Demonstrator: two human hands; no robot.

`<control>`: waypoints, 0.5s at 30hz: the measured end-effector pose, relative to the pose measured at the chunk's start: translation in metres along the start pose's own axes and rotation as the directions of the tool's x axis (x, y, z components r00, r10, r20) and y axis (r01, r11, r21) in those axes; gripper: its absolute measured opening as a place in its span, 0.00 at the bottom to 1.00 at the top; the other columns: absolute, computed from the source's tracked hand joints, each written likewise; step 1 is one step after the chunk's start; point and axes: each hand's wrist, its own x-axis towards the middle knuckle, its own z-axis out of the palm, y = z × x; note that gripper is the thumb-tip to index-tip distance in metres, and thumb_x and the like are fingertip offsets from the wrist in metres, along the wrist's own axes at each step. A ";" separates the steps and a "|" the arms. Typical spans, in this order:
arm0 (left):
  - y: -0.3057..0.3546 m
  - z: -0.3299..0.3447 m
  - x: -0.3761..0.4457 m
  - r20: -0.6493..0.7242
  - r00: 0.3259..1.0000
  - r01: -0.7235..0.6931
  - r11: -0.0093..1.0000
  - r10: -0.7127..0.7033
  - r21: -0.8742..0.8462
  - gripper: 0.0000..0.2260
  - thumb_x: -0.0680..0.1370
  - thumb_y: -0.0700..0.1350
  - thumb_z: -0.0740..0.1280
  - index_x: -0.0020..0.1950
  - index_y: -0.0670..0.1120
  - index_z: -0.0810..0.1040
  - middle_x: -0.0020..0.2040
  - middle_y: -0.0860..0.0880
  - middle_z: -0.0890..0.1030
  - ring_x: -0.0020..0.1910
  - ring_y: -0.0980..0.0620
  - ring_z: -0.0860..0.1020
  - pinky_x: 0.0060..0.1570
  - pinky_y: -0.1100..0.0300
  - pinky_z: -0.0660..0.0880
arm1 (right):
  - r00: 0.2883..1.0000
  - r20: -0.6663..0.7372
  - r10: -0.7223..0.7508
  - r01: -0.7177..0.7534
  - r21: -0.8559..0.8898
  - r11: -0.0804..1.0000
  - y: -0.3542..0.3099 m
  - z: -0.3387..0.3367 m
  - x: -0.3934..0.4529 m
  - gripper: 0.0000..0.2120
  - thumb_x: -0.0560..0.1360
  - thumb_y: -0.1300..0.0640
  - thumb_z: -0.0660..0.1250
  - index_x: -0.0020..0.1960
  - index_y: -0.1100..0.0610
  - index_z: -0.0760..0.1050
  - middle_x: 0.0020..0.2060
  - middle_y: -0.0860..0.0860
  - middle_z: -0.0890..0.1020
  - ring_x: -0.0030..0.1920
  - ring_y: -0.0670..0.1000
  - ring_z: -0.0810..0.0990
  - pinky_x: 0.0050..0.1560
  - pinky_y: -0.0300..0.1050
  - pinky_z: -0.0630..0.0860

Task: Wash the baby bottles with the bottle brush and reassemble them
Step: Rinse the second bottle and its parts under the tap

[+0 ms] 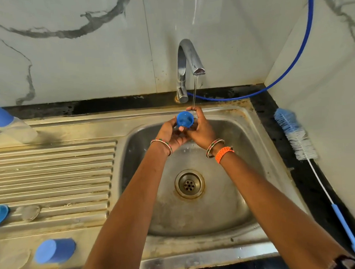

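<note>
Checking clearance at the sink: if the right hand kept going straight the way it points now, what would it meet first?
The right hand points up and back toward the wall, so it would probably meet the tap base first; depth is hard to judge from this view.

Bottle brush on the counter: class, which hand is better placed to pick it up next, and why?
Probably the right hand. The bottle brush lies on the counter right of the sink, on that hand's side; the left hand would have to cross over while both hold the blue cap.
</note>
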 end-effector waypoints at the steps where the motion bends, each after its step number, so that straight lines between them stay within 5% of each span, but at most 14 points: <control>1: 0.001 0.001 0.000 0.006 1.000 0.003 0.999 -0.002 -0.035 0.13 0.81 0.43 0.59 0.62 0.40 0.73 0.43 0.42 0.78 0.27 0.54 0.77 0.29 0.61 0.78 | 0.998 0.012 -0.058 0.059 -0.083 0.995 0.001 0.000 -0.001 0.27 0.72 0.63 0.70 0.68 0.56 0.63 0.50 0.54 0.79 0.45 0.49 0.80 0.40 0.26 0.74; 4: 0.004 0.004 0.000 0.016 0.999 -0.037 0.997 0.038 -0.067 0.11 0.80 0.42 0.60 0.60 0.40 0.74 0.48 0.41 0.78 0.37 0.51 0.76 0.28 0.63 0.77 | 0.984 0.008 -0.175 0.151 -0.553 0.819 0.006 -0.006 0.002 0.28 0.72 0.55 0.71 0.70 0.55 0.64 0.71 0.61 0.63 0.70 0.62 0.65 0.63 0.45 0.68; 6: 0.002 0.006 0.002 0.022 0.996 -0.078 0.988 0.082 -0.137 0.07 0.81 0.40 0.58 0.54 0.40 0.75 0.47 0.41 0.78 0.40 0.49 0.77 0.29 0.62 0.78 | 0.952 -0.018 -0.307 0.186 -0.759 0.624 0.006 -0.009 0.001 0.25 0.72 0.53 0.70 0.66 0.57 0.69 0.73 0.62 0.59 0.72 0.63 0.60 0.66 0.54 0.65; 9: -0.001 0.008 0.004 0.053 0.990 -0.122 0.983 0.130 -0.138 0.08 0.82 0.39 0.57 0.56 0.42 0.74 0.48 0.42 0.78 0.42 0.49 0.78 0.36 0.61 0.79 | 0.920 0.074 -0.385 0.252 -0.865 0.434 -0.001 -0.007 -0.005 0.13 0.74 0.53 0.65 0.56 0.58 0.77 0.67 0.60 0.70 0.69 0.61 0.65 0.65 0.59 0.65; 13: -0.003 0.003 0.005 0.090 0.988 -0.121 0.988 0.129 -0.093 0.13 0.82 0.39 0.57 0.65 0.43 0.72 0.51 0.43 0.79 0.47 0.48 0.79 0.40 0.58 0.81 | 0.988 0.105 -0.117 0.155 -0.770 0.618 -0.009 -0.006 0.002 0.20 0.75 0.51 0.63 0.67 0.49 0.72 0.77 0.54 0.47 0.76 0.59 0.42 0.72 0.63 0.47; 15: -0.004 0.004 0.002 0.126 0.983 -0.125 0.988 0.136 -0.089 0.12 0.81 0.38 0.56 0.64 0.43 0.72 0.52 0.42 0.79 0.49 0.48 0.79 0.42 0.57 0.81 | 0.997 0.060 -0.050 0.078 -0.816 0.572 -0.013 -0.011 0.005 0.24 0.74 0.45 0.64 0.69 0.46 0.69 0.76 0.55 0.39 0.75 0.61 0.35 0.71 0.66 0.42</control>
